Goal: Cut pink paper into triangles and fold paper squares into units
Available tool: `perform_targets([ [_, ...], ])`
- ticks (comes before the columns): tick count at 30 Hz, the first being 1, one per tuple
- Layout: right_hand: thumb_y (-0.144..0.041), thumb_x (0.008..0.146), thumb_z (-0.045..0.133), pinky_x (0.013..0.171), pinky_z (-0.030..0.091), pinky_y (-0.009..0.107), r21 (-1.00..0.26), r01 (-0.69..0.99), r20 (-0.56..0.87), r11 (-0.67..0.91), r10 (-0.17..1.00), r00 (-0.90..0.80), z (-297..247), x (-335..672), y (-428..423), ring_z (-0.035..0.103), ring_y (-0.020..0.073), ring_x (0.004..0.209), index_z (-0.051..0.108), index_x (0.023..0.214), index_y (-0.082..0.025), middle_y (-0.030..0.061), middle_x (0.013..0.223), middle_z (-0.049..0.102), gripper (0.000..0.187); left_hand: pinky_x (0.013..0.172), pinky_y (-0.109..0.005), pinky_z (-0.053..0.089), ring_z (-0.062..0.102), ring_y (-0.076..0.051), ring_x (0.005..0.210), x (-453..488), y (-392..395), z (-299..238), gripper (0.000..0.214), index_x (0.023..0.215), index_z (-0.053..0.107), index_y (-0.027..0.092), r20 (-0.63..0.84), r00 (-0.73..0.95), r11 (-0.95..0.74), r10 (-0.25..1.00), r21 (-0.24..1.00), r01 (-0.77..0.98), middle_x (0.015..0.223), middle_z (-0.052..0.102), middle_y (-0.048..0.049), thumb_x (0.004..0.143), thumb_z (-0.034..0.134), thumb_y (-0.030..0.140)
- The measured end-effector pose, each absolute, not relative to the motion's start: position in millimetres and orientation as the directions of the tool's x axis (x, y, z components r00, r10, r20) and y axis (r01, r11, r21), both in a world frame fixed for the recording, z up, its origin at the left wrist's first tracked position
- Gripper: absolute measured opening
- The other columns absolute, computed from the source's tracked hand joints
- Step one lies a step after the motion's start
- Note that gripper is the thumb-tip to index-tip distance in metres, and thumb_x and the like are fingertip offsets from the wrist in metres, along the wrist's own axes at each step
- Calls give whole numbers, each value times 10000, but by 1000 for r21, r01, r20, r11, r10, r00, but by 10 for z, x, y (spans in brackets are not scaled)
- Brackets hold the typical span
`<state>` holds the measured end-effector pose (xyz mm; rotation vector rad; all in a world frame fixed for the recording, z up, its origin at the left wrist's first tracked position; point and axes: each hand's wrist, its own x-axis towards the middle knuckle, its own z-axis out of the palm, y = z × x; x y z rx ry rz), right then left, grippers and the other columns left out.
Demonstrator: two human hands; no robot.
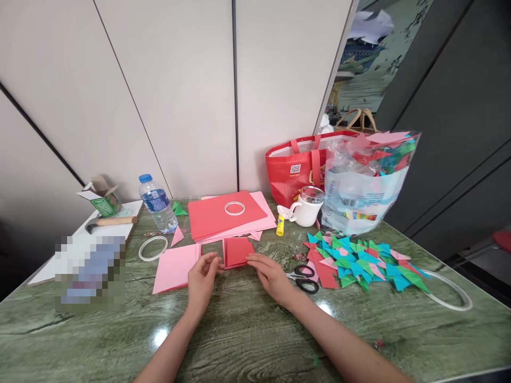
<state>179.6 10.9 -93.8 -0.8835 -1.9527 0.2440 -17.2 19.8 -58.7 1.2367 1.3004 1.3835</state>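
A small stack of red squares of paper (239, 251), with a pale pink edge along its left side, lies on the table between my hands. My left hand (204, 277) is just left of it, fingers loosely curled and thumb close to the forefinger; I see nothing held in it. My right hand (271, 274) has its fingers stretched out, the tips at the stack's right edge. Left of my left hand lies a pile of pink paper squares (175, 267) with red beneath. Black-handled scissors (305, 279) rest right of my right hand.
Behind are red and pink sheets (223, 215) under a tape roll (235, 208), a water bottle (158, 205), a glue stick (280, 225) and a white mug (308, 207). Folded paper pieces (359, 260) heap at right, before a plastic bag (365, 197). A hammer (112, 221) lies left.
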Motion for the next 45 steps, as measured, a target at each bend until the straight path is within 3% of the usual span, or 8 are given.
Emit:
perform_targets([
  [5,-28,827,388,852,497,349,-519,478,729,709,659,-185,-912,1781,113,573,172,998,593,1084,-230,91,1021,625,386,544,-333,546,655,-195,583,-133,167,-574,386,922,539,140,29,-54,-30,998,999,-29,652,655,-21,673,627,422],
  [13,-37,845,374,904,463,401,-497,426,744,756,624,-239,-871,1716,115,531,183,1066,567,1138,-242,87,1035,619,406,714,-405,556,678,-244,786,-60,117,-557,514,1126,451,146,-64,111,79,992,987,-142,877,700,-87,713,610,409],
  [22,-76,840,437,817,516,322,-573,421,724,703,675,-142,-851,1712,84,603,170,932,616,1024,-219,84,958,641,294,786,-402,530,685,-245,750,-111,135,-582,365,915,655,153,-84,72,91,994,991,-95,914,710,-68,624,693,370],
  [28,-100,846,463,780,524,298,-568,437,749,698,658,-77,-868,1693,121,611,157,890,635,901,-208,95,1000,613,210,793,-390,524,680,-255,774,-118,139,-593,338,878,681,156,-70,43,72,997,995,-63,915,711,-82,615,704,368],
  [32,-101,820,517,783,514,303,-577,428,746,695,662,-70,-832,1706,75,613,158,881,606,818,-198,79,941,641,132,868,-385,486,598,-260,1018,-74,108,-534,684,1262,449,232,38,170,-6,985,983,-186,1200,587,-102,634,715,293],
  [35,-100,820,524,793,510,289,-581,386,735,716,666,-127,-792,1703,33,613,151,899,593,848,-195,77,956,647,121,934,-395,434,513,-268,1134,-60,87,-513,917,1365,272,257,124,266,-61,956,971,-233,1306,491,-113,586,753,216],
  [40,-114,818,543,825,491,299,-545,319,749,776,621,-230,-743,1669,22,609,151,898,601,895,-188,59,873,666,121,988,-402,379,474,-280,1171,-123,96,-562,662,1173,550,198,45,224,-45,973,999,-6,1270,531,-93,548,768,232],
  [45,-174,808,563,770,485,318,-612,329,702,719,686,-192,-708,1657,7,592,166,839,621,841,-204,36,771,647,73,925,-369,435,562,-255,1062,-134,91,-561,488,1032,634,184,30,144,-31,989,1000,2,1131,635,-73,565,748,265],
])
